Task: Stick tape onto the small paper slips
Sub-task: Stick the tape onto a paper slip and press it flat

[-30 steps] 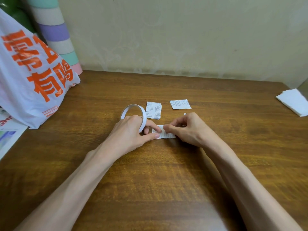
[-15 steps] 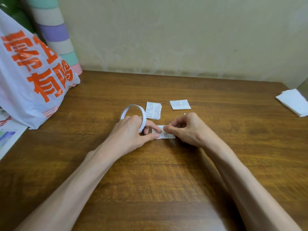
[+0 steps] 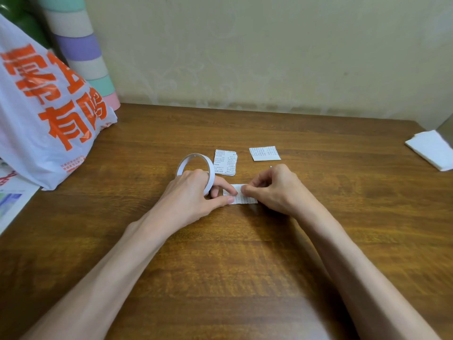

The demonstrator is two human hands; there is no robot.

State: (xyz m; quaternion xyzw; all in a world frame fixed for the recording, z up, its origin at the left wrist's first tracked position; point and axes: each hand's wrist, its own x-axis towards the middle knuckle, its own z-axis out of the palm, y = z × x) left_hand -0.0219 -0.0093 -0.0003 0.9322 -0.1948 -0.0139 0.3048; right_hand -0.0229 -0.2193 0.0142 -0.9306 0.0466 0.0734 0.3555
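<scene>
Hands: left [image 3: 193,192] grips tape roll [image 3: 196,168], right [image 3: 274,187] pinches slip [image 3: 242,198]; slip stack [image 3: 225,161] behind

A white plastic bag [image 3: 44,114] with orange print sits on the wooden table [image 3: 245,253] at left, a striped tube [image 3: 83,52] behind it, folded white paper [image 3: 431,149] at right.

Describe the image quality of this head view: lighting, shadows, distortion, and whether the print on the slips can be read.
Head view: soft, even light, no harsh glare on the table; faint shadows under the right hand and left hand; wide-angle bending tilts the striped roll and shopping bag; print on the slip stack shows as rows but is too small to read.
</scene>
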